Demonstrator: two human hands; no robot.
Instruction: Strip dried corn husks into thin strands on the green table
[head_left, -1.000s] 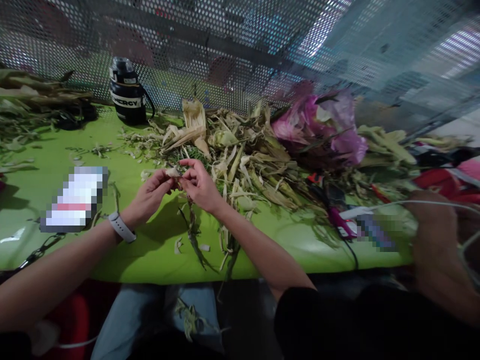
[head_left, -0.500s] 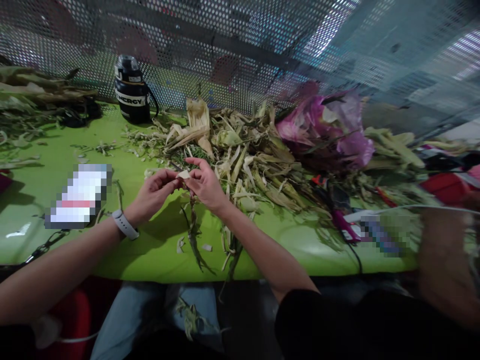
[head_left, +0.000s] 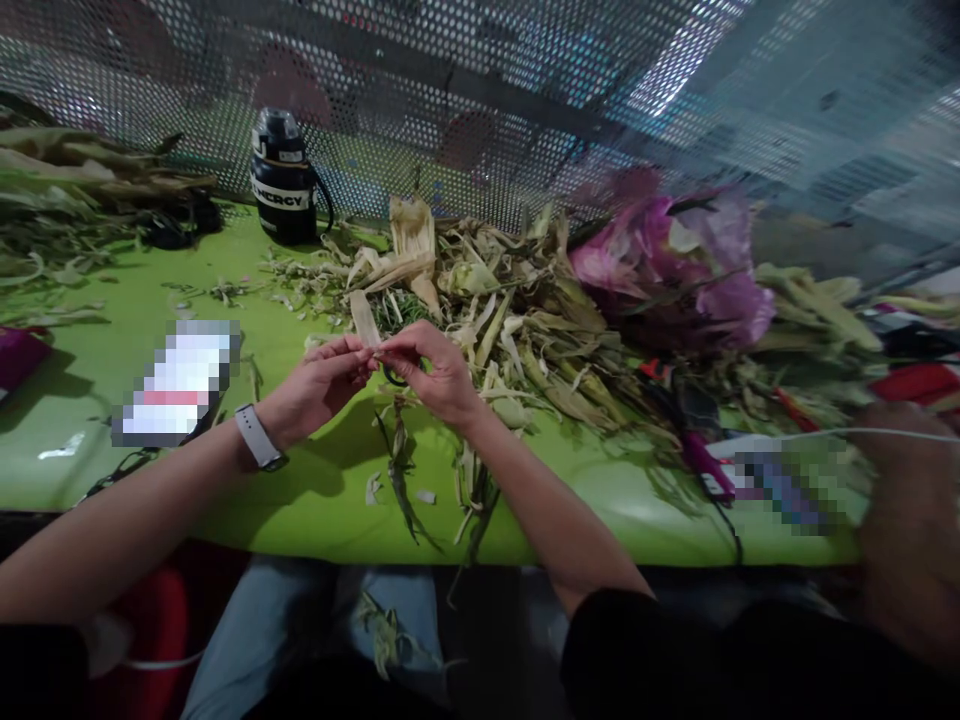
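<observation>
My left hand (head_left: 324, 388), with a pale watch band on the wrist, is closed in a pinch on the base of a pale corn husk strip (head_left: 364, 318). The strip stands up from the fingertips. My right hand (head_left: 436, 372) pinches at the same spot, its fingertips meeting those of the left. A dark curved piece shows under the right fingers; I cannot tell what it is. Just beyond the hands lies a heap of dry corn husks (head_left: 544, 345). Thin green and brown shreds (head_left: 401, 470) lie on the green table (head_left: 300, 520) below the hands.
A black bottle (head_left: 283, 190) stands at the back by the perforated metal screen (head_left: 405, 120). A phone (head_left: 180, 385) lies at left. A pink plastic bag (head_left: 675, 260) rests at right among husks. Another person's arm (head_left: 907, 500) reaches in at far right, beside a white cable.
The husk strip now stands upright between my fingertips, where only a small pale piece showed before. My right fingers have curled in, and the view has shifted slightly left.
</observation>
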